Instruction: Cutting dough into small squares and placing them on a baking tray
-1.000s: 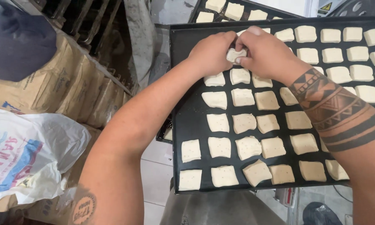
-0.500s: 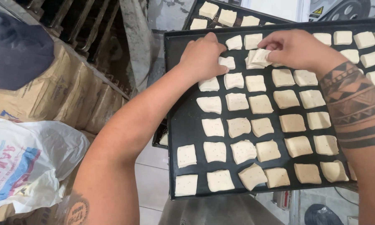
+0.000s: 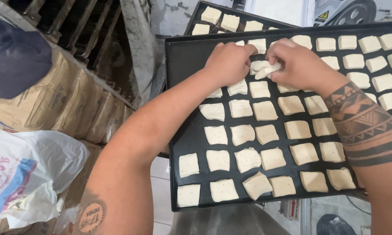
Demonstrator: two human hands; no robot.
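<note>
Left hand (image 3: 229, 63): curled over the upper rows of the tray, fingertips closed on the left end of the dough piece.
Right hand (image 3: 297, 65): curled opposite, fingers pinched on the right end of the same piece.
Dough piece (image 3: 262, 68): pale, crumpled, lifted just above the black baking tray (image 3: 184, 104), between both hands, near the far rows.
Grip: both sets of fingers together on the dough; thumbs mostly hidden, so depth of pinch not clear.
Long axis: roughly left to right across the tray, slightly tilted, right end a little higher; folded edges facing up towards the camera.
Neighbours: flat dough squares (image 3: 265, 110) in rows, most apart from one another; one square near the front edge (image 3: 257, 185) sits skewed, close against the next.
Second tray (image 3: 213, 17): behind, also carrying squares.
Surroundings: paper sacks (image 3: 52, 104) stacked at left, a printed plastic bag (image 3: 21, 182) below them.
Risk 1: tearing likely, judged from two opposed pinches on soft dough.
Risk 2: wrists low over the rows; a brushed forearm could shift or dent squares beneath.
Risk 3: piece set down folded could stick to a neighbour.
</note>
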